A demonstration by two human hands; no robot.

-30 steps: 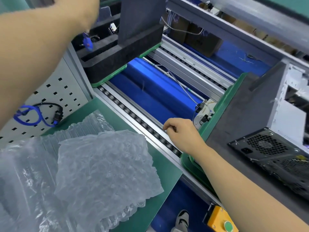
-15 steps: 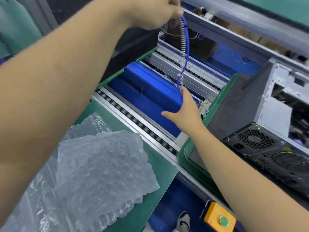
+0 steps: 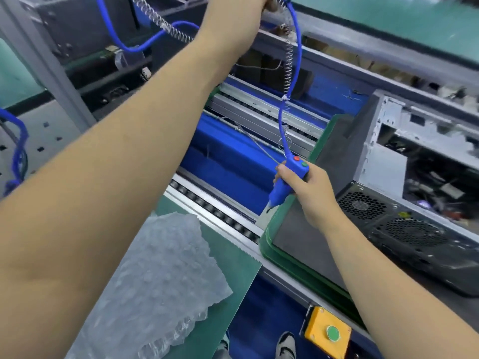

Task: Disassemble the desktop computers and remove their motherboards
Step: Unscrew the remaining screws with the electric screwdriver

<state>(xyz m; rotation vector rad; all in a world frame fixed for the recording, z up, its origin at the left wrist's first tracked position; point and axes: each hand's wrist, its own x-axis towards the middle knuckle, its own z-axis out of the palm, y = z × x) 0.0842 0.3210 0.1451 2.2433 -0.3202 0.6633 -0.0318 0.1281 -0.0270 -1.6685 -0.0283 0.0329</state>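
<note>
While I look down past my shoes, a yellow switch box with a round green button (image 3: pixel 328 332) sits nearest me under the conveyor edge. To its left, a crumpled sheet of clear bubble wrap (image 3: pixel 158 288) lies on the green work mat (image 3: pixel 233 257). Beyond the mat runs the grey aluminium roller rail (image 3: pixel 215 211) of the conveyor, with a blue trough behind it. My right hand (image 3: pixel 308 193) is curled around a blue handheld tool with one red and one green button (image 3: pixel 287 180), its tip pointing down toward the corner of the green plastic tray (image 3: pixel 269 244). On that tray, against grey foam, lies the open desktop computer case of grey and black metal (image 3: pixel 404 193), side panel off, its rear fan grilles facing me and loose wiring visible inside; the motherboard itself cannot be made out. From the tool a blue cable with a steel spring coil (image 3: pixel 291 71) rises to my left hand (image 3: pixel 261 1), raised at the top edge of the view and mostly cut off; it appears to be at the cable, but I cannot tell how its fingers lie. Farthest left stands a grey perforated panel (image 3: pixel 44 130) with another blue cord (image 3: pixel 18 154) hanging on it.
</note>
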